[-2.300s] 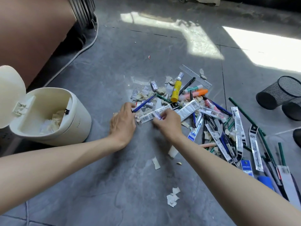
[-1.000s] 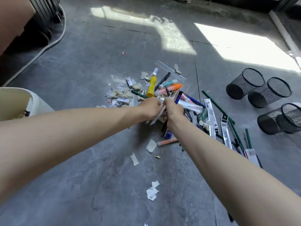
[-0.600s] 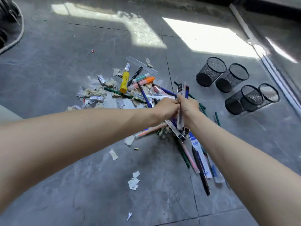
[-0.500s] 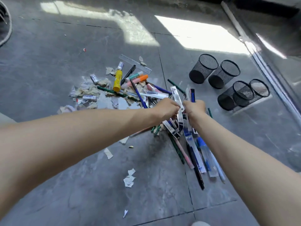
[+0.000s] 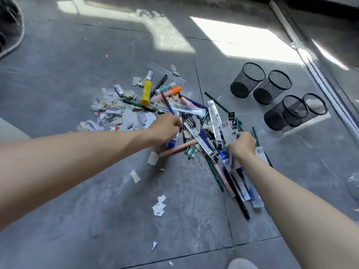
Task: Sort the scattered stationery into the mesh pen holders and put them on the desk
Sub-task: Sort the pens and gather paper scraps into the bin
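Lying heaped on the floor, the stationery sat left of four mesh pen holders. The hands, touching half a second earlier, had parted: the left hand pinched a blue pen, the right hand gripped packaged refills.

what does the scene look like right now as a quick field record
left hand: fingers curled round a blue pen
right hand: grips a bunch of packaged refills
mesh holders: four, on the floor right of the pile, look empty
pile: mixed stationery, with yellow glue stick, clear ruler, paper scraps
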### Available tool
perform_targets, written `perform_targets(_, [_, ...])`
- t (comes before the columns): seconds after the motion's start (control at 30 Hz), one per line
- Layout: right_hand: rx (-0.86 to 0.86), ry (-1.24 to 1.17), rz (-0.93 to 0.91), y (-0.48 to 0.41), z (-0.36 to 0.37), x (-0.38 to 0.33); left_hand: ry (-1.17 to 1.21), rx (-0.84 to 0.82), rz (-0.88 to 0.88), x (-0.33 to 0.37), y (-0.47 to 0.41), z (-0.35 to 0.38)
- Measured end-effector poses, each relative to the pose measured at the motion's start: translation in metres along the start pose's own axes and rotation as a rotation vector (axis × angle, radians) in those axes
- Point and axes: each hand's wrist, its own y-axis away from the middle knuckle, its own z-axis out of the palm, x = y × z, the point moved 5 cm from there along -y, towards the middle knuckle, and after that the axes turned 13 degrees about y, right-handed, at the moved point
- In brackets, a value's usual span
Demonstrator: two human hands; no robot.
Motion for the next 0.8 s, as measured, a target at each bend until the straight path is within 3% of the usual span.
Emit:
perform_targets(0.13, [0.243,0.228,-0.045,0.007,-0.008,-0.017,-0.008,0.112,0.016,-0.011,0.005,-0.018])
perform_targets(0.23, [0.329,0.254,-0.132,0.011,-0.005,-0.044,-0.091,0.217,0.024,-0.023,0.009,-0.031])
perform_targets(0.37, [0.433,0.206,-0.407,0.027,0.012,-0.096,-0.196,0.475,0.004,-0.043,0.020,-0.057])
perform_targets(0.47, [0.399,0.177,-0.627,0.046,0.033,-0.140,-0.207,0.585,-0.104,-0.071,0.025,-0.084])
perform_targets(0.63, [0.192,0.083,-0.985,0.077,0.074,-0.196,-0.216,0.465,-0.282,-0.135,0.018,-0.123])
perform_targets(0.73, [0.077,0.097,-1.078,0.090,0.097,-0.212,-0.233,0.310,-0.319,-0.152,0.005,-0.123])
perform_targets(0.8, [0.094,0.110,-1.116,0.093,0.105,-0.217,-0.231,0.248,-0.299,-0.149,-0.001,-0.115])
